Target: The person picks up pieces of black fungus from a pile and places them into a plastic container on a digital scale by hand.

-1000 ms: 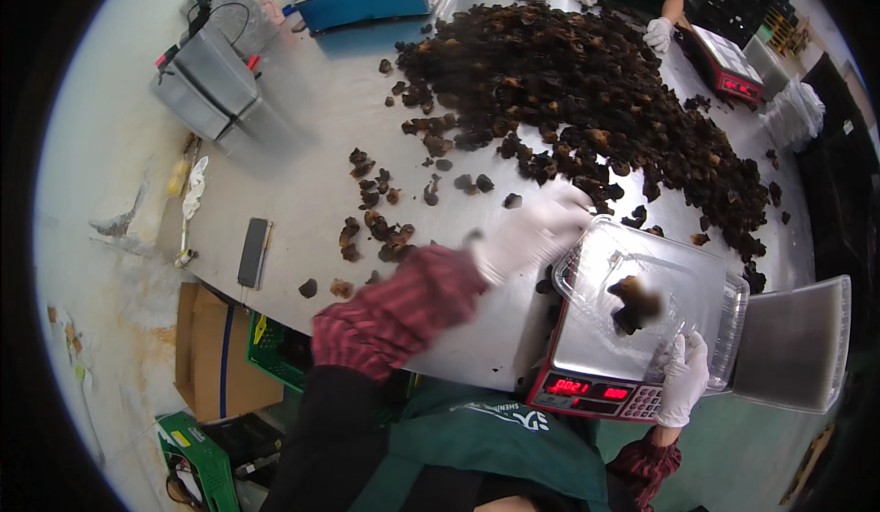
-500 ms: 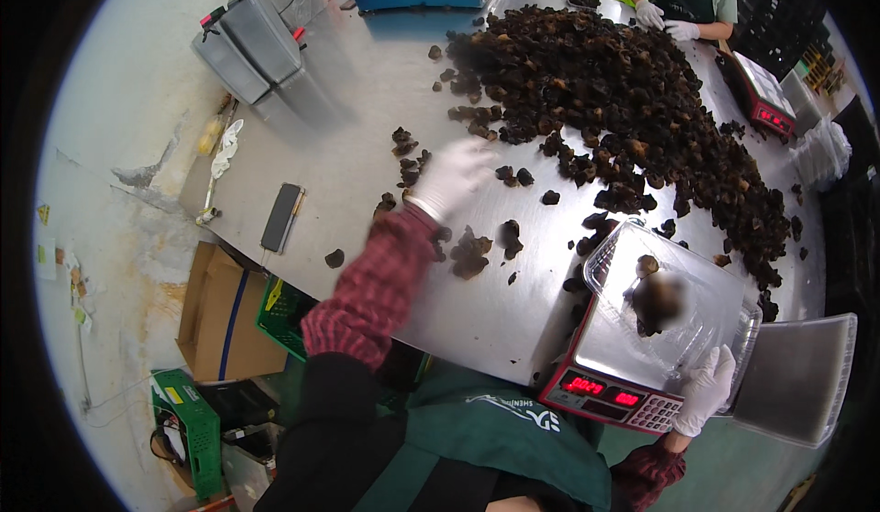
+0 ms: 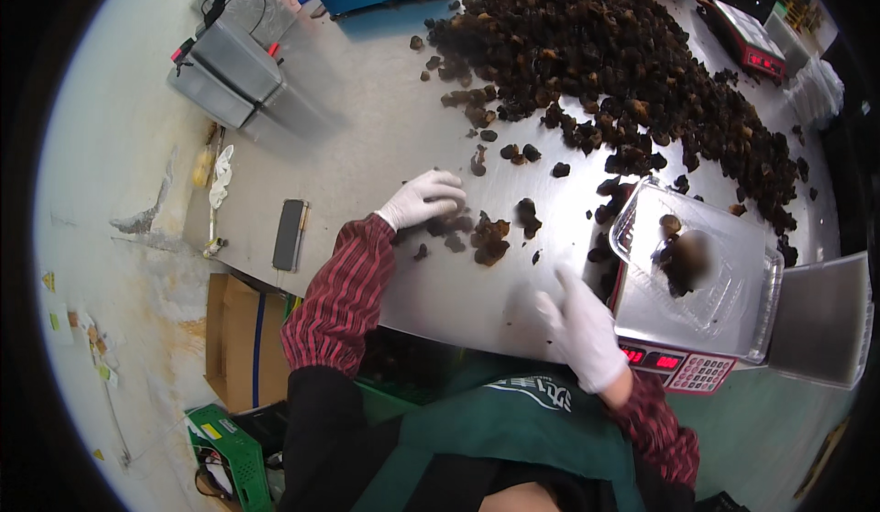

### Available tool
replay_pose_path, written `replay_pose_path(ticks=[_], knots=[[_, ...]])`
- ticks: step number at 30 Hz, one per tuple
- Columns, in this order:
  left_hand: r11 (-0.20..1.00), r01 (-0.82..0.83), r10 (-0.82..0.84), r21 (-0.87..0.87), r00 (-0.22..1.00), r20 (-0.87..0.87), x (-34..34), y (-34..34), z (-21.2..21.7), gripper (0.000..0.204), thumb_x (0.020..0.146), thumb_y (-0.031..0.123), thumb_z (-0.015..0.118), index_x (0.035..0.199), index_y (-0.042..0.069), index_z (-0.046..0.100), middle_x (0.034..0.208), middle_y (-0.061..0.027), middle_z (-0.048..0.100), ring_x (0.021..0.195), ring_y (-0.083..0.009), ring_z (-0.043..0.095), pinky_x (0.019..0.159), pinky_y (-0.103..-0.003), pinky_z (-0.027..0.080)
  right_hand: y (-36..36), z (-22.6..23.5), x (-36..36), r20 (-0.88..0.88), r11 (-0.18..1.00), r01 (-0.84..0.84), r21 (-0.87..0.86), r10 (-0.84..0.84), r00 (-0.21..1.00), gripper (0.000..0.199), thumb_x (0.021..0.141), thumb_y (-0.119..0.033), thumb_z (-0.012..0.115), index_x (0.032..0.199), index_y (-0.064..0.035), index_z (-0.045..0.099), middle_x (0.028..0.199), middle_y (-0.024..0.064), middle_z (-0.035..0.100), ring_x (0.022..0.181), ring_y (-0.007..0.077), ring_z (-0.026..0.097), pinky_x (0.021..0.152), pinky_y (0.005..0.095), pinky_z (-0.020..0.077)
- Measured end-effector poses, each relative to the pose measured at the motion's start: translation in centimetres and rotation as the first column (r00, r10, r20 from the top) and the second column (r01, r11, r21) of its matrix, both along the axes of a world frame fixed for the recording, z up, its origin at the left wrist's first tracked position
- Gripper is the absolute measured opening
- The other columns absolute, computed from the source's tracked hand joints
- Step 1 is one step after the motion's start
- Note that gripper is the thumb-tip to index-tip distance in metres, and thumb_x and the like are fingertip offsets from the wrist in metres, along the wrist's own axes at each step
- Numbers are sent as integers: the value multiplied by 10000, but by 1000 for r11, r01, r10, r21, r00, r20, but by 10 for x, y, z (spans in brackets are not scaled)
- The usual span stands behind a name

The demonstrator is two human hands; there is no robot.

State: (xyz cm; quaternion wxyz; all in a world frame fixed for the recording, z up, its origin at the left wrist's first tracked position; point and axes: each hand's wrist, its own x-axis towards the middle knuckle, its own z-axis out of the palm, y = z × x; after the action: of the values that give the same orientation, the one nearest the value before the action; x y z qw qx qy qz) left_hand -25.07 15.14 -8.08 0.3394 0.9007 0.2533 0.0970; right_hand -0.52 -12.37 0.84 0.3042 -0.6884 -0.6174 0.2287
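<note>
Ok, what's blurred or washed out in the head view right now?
Head view: the right hand is motion-smeared; the dark pieces in the clear tray on the scale look soft; the steel table shows pale glare; fisheye bends the table edges near the rim.

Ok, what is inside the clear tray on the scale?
The clear tray on the scale holds a small clump of dark dried pieces and one separate piece nearer its far edge. The clump is blurred, so no count. The scale's platform under the tray is mostly covered.

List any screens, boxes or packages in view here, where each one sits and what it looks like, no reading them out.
Scale display: front of the near scale, red lit digits.
Second scale: far right, red panel.
Phone: left table edge, dark, flat.
Cardboard box: under the table, brown.
Green crate: floor, labelled.
</note>
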Motion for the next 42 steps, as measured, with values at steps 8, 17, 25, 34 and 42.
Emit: replay_pose_path(ticks=[8,17,25,34,42], knots=[[909,-394,381,136,918,112,-112,17,-6,429,899,156,597,1328,149,575,1410,-99,497,1349,-263,398,1129,-381,316,83,-114,-31,128,911,348,-220,-326,936,770,937,-483,545,1277,140,246,690,213,636,599,389,652,541,470,508],[993,117,-118,17,962,246,5,13,-25,347,904,249,594,1210,92,640,1296,-128,574,1261,-303,476,1091,-419,346,144,-125,-102,77,893,421,156,-436,897,290,968,-295,505,1097,-39,547,787,199,616,673,407,610,589,490,468],[978,80,-39,-191,977,209,-94,-55,-14,181,801,130,680,966,62,709,1018,-73,686,1070,-268,588,965,-403,449,98,-122,-200,-41,993,95,68,-93,995,234,962,-285,513,909,-57,525,708,169,619,651,370,628,581,481,487],[970,-189,217,-156,958,187,-212,-154,25,86,797,79,699,851,16,721,940,-109,718,887,-252,666,850,-355,500,25,-102,-270,-63,831,-547,-103,544,837,574,929,-397,562,1174,109,445,733,191,645,627,365,647,559,450,519],[769,-459,521,445,854,-19,-217,-156,-22,452,774,128,726,1218,130,642,1452,-134,434,1371,-361,344,1122,-447,296,35,-61,-199,-137,842,-540,0,535,834,277,939,-230,525,1015,36,541,712,205,631,666,390,632,608,483,509]])
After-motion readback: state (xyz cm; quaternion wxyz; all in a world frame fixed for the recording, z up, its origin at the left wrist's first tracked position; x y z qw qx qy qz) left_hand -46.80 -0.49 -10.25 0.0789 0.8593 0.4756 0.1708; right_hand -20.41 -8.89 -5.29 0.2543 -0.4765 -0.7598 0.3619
